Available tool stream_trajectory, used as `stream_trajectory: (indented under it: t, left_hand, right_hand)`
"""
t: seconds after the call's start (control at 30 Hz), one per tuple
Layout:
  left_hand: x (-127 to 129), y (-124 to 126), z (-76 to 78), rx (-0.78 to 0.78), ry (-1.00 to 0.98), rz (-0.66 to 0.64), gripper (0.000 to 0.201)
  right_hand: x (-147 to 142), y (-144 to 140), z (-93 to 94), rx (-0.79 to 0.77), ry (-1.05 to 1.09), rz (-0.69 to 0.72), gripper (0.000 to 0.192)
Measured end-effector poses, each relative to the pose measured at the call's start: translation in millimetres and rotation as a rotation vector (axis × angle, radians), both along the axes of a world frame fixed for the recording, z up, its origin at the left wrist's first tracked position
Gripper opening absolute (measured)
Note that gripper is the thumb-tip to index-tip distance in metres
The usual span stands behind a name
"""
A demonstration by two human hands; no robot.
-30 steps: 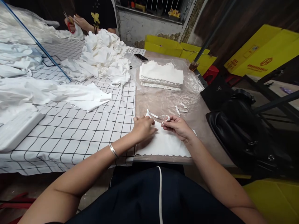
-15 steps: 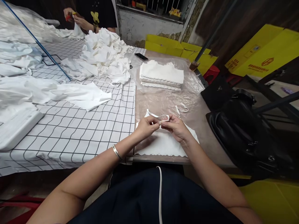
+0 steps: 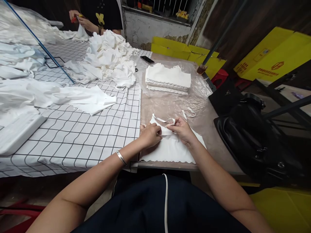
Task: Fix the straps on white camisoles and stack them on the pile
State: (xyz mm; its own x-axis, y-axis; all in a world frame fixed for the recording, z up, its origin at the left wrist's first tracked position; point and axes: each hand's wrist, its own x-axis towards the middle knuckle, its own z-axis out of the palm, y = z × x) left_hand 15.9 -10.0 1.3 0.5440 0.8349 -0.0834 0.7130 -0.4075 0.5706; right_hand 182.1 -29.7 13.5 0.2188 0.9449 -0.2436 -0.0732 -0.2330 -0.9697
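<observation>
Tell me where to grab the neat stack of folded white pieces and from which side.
Grip the folded stack at its two short ends, coming from above. It lies flat and square on the plastic sheet, both ends free; the loose pile sits apart on its left.

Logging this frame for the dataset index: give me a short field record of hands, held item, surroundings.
left hand: rests on the white garment, fingers pinched at its strap
right hand: grip on the white strap, which loops up off the garment
garment: flat at the near table edge, scalloped hem toward the person
surface: clear plastic sheet over the table
behind: folded white stack; loose white pile; phone
left of work: black-grid cloth
right: black bag
other person: hands at far end, handling white fabric
</observation>
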Motion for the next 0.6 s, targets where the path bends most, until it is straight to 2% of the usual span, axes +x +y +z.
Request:
stream_trajectory:
  t: [0.2,0.6]
  left_hand:
    - [0.6,-1.1,-2.7,-0.073,-0.094,0.031,0.015]
    - [0.5,-1.3,-2.9,-0.101,-0.138,0.057,0.019]
  right_hand:
    - [-3.8,-3.6,-4.2,-0.009,-0.002,0.095,0.052]
    - [-7.3,-8.1,-4.3,-0.025,0.013,0.149,0.049]
